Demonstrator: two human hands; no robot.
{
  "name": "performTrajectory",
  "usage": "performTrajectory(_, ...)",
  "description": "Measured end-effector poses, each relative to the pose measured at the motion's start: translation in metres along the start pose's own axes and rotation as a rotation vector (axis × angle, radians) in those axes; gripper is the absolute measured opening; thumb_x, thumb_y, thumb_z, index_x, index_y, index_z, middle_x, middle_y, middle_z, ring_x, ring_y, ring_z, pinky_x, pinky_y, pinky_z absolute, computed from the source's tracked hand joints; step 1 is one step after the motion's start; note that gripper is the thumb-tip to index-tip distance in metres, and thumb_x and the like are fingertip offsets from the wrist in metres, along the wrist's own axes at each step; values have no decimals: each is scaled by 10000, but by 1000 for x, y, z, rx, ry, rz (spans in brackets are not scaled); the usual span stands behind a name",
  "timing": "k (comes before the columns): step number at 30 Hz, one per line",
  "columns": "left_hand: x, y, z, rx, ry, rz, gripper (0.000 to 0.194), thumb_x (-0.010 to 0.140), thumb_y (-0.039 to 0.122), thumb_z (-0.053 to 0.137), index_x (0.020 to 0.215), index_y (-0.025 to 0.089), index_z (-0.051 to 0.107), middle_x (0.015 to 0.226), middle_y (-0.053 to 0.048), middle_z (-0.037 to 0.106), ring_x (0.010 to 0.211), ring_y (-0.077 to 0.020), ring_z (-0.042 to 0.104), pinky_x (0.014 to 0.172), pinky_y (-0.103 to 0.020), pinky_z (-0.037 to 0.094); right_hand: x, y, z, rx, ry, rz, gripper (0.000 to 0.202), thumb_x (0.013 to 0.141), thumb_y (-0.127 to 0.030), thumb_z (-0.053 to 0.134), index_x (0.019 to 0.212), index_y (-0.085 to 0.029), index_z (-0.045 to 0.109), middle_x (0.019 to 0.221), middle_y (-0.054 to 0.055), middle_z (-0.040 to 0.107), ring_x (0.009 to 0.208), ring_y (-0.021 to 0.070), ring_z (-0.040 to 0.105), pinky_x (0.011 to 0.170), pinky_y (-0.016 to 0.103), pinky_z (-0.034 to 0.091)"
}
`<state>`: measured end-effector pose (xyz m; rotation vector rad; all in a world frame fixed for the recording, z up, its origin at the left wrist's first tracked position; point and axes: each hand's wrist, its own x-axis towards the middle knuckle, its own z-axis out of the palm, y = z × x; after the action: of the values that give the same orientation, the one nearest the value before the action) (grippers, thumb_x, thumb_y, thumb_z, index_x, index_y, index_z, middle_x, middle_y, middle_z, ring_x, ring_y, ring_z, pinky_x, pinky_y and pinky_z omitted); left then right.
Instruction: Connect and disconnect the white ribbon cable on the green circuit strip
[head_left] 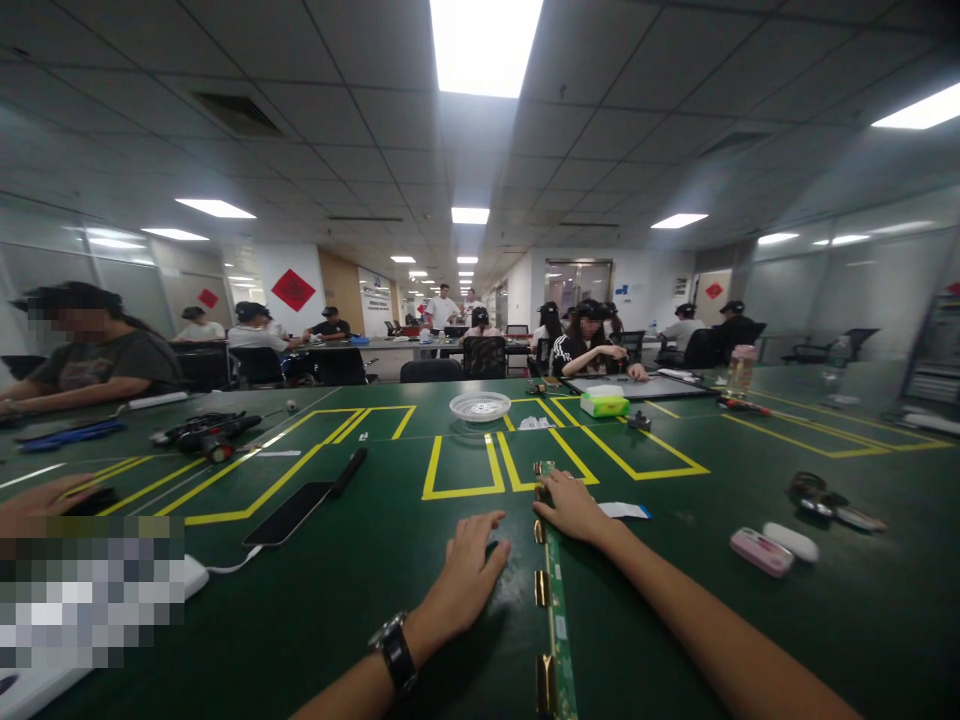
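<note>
Long green strip (556,600) lies between both hands, under right fingers (551,497).

We're in an open-plan office turned assembly workshop: a tiled ceiling (360,120) with panel lights (484,45), glass partitions (825,290) along the right, swivel chairs (484,355). A long green bench (390,560) carries yellow taped bays (463,468), with tools (206,432) at its left edge, and capped workers (589,340) sit along more benches behind.
</note>
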<state>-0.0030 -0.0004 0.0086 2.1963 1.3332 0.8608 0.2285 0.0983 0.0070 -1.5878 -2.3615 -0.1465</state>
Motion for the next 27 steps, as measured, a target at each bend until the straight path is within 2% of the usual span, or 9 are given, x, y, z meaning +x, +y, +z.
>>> performTrajectory(5,1,1,0,5,-1,-18,469,912,424,351,1326,219,432,1255,-88,507,1172,-228,411,991,-358,311,0,-2,-3,-25,-21,17,351,860,-445,489,1019,-176,650,1069,137,574,1033,282,492,882,378,356)
performTrajectory(9,0,1,-1,-13,7,-2,459,915,413,355,1326,223,430,1249,-83,511,1172,-226,412,985,-355,325,0,-1,-6,-3,-11,28,292,848,-402,519,993,-177,637,1029,118,601,1002,258,523,847,342,370)
performTrajectory(15,0,-2,2,-165,8,-7,472,927,420,356,1326,178,428,1221,-97,524,1136,-213,456,1006,-322,330,-3,-11,-13,97,-4,-33,168,823,-299,534,883,-179,634,885,77,651,853,204,577,727,280,367)
performTrajectory(19,2,-3,4,-275,-27,-49,501,937,455,351,1345,169,399,1156,-90,576,1071,-206,521,961,-321,376,-5,-30,-18,242,26,-59,141,806,-228,520,868,-175,636,741,32,650,687,156,576,631,246,349)
performTrajectory(22,5,-3,4,-360,-38,-88,536,931,477,371,1364,161,374,1151,-82,607,1096,-212,531,978,-328,365,-10,-53,-21,380,80,-79,154,810,-226,515,893,-173,633,654,1,619,601,133,551,592,234,344)
performTrajectory(25,10,-6,4,-531,-2,-129,528,920,476,403,1346,164,410,1253,-83,571,1162,-215,508,970,-309,374,-20,-79,-24,538,92,-151,190,827,-242,513,952,-166,634,667,-2,616,608,126,551,597,224,370)
performTrajectory(27,13,-11,4,-680,26,-160,487,915,466,422,1305,177,462,1259,-80,573,1112,-208,548,875,-284,430,-26,-92,-28,640,53,-242,240,858,-245,483,1045,-174,616,739,6,642,650,124,574,622,216,399)
